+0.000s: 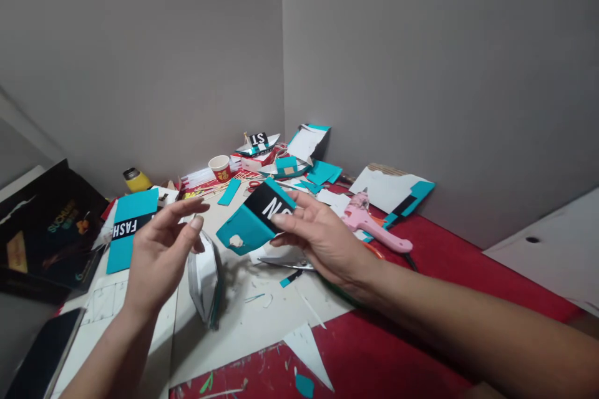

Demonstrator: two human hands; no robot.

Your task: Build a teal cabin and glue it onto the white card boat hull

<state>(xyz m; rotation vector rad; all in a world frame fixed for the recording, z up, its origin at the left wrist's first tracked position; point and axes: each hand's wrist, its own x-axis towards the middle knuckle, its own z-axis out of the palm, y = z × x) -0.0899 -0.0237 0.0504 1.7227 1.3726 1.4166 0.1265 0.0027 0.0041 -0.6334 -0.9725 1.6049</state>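
Observation:
My right hand (pixel 318 234) pinches a teal and black cardboard piece (pixel 255 217) with white letters, holding it tilted above the table with a blob of glue on its lower corner. My left hand (pixel 161 249) hovers to its left, fingers loosely spread and empty. Just below and between the hands stands a folded white and teal card shape (pixel 206 277) resting on its edge on the pale board (pixel 262 318).
A pink glue gun (pixel 374 227) lies right of my right hand. Scissors (pixel 285 262) lie under the held piece. Teal scraps, a paper cup (pixel 220 168), a small paper boat (pixel 257 143), a black box (pixel 42 230) and a phone (pixel 42 355) surround the red table (pixel 397 349).

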